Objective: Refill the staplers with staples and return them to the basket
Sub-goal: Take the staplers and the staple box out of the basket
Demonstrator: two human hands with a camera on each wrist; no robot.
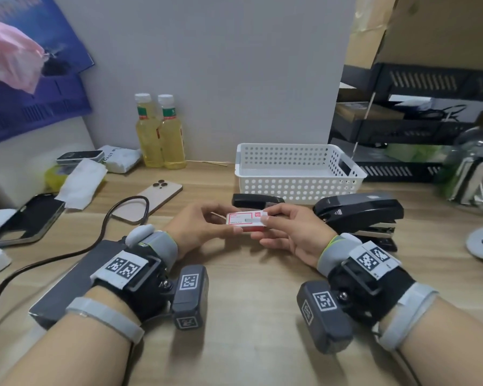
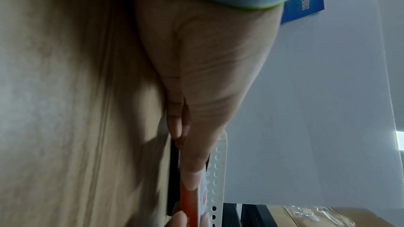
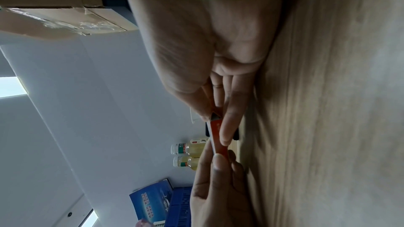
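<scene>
Far left on the desk (image 1: 248, 316): two phones (image 1: 25, 218), tissue (image 1: 81, 182), a cable (image 1: 106, 218). Two bottles (image 1: 161, 135) of yellow liquid stand far against the wall.

Centre, near us: our left hand (image 1: 198, 227) pinches the left end of the staple box (image 1: 244, 222), thumb on the near edge and fingers over the far edge. Our right hand (image 1: 287, 232) pinches the right end, thumb and forefinger closed on its white tab. The box is red and white, held level just above the desk, between both hands. The right wrist view shows its red edge (image 3: 217, 137) clamped between thumb and fingers.

Just beyond the hands, a small black stapler (image 1: 255, 201) lies flat on the desk, partly hidden. Right of it, a large black stapler (image 1: 360, 215) sits by our right hand.

Far centre-right: white perforated basket (image 1: 299, 188), nothing visible inside. Staplers both outside it, on its near side.

Far right: black trays (image 1: 402, 129), a glass jar (image 1: 474, 162).
</scene>
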